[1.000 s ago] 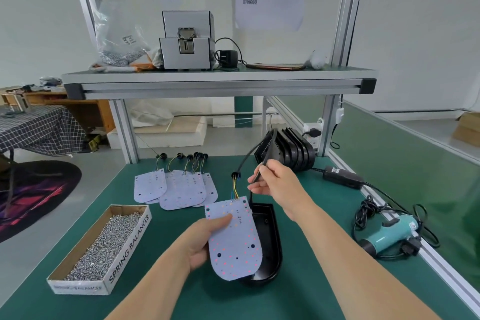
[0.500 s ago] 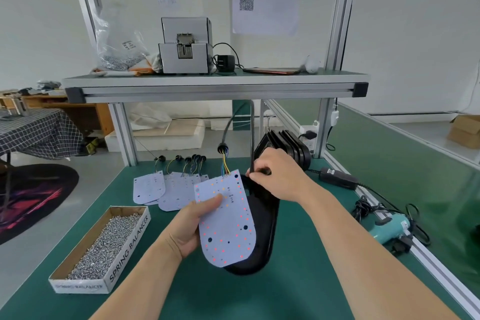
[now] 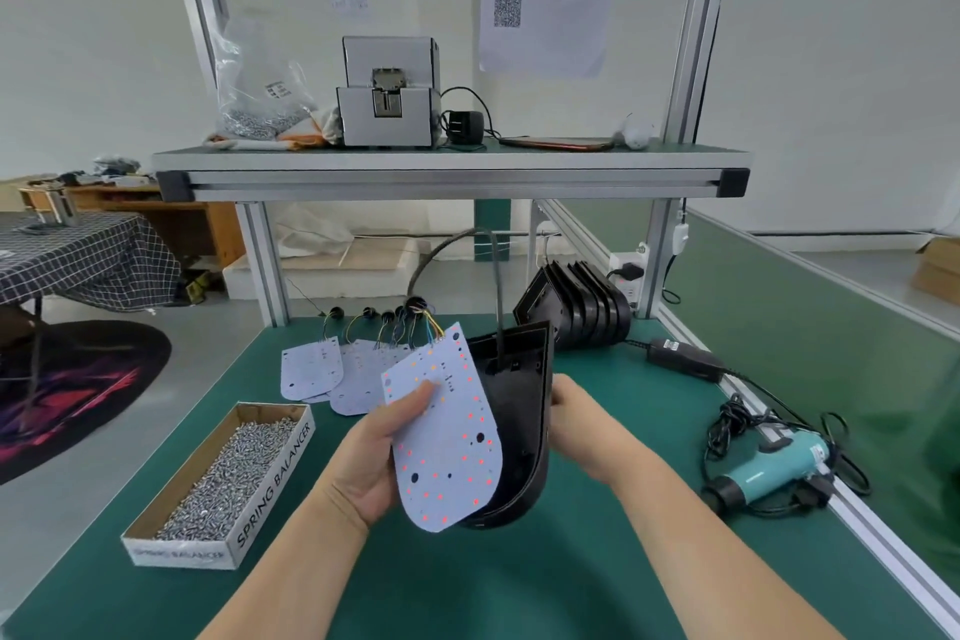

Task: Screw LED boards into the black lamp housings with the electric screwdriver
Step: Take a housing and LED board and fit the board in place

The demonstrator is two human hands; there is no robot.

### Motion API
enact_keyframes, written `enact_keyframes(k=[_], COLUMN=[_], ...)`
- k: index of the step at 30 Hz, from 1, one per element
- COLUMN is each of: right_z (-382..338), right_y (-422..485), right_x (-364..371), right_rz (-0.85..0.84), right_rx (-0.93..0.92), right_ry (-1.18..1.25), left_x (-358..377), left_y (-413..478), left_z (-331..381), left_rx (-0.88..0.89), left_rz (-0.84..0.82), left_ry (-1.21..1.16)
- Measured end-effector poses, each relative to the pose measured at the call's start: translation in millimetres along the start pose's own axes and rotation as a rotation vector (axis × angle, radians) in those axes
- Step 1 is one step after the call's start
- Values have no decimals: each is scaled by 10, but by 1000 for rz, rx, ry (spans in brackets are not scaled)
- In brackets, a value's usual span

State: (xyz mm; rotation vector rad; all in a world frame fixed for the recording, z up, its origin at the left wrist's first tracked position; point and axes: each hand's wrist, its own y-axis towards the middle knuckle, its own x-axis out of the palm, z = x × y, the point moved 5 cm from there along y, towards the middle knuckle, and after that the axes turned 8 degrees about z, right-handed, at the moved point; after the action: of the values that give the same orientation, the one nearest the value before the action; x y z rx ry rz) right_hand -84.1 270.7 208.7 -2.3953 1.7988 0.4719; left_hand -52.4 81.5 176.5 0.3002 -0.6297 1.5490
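My left hand (image 3: 382, 447) pinches a white LED board (image 3: 447, 437), thumb on its face, tilted up above the green bench. Its coloured wires join a black cable (image 3: 457, 244) that loops up and runs down into the black lamp housing (image 3: 524, 426). The housing stands on edge right behind the board. My right hand (image 3: 584, 421) grips the housing from its far right side, fingers mostly hidden behind it. More LED boards (image 3: 332, 369) lie fanned on the bench. A teal electric screwdriver (image 3: 769, 465) lies at the right edge.
A cardboard box of screws (image 3: 223, 478) sits at the front left. A stack of black housings (image 3: 576, 304) leans at the back right, with a black power adapter (image 3: 685, 358) beside it. An overhead shelf (image 3: 447, 166) carries a grey screw feeder (image 3: 389, 91).
The housing has been lifted off the bench and stood up on edge. My right hand left the cable and moved behind the housing. The board rose with my left hand.
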Motion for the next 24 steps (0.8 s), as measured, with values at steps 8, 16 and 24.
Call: enact_keyframes(k=[8, 16, 24], right_z=[446, -167, -1093], right_y=[32, 200, 428], right_x=[-543, -553, -235], right_rz=[168, 450, -104], right_rx=[221, -36, -261], right_ry=[-1363, -403, -1024], left_x=[-407, -303, -88], left_y=[-63, -123, -160], left_z=[308, 209, 131], left_rx=[53, 36, -29], left_rz=[90, 41, -84], left_ry=[-89, 214, 389])
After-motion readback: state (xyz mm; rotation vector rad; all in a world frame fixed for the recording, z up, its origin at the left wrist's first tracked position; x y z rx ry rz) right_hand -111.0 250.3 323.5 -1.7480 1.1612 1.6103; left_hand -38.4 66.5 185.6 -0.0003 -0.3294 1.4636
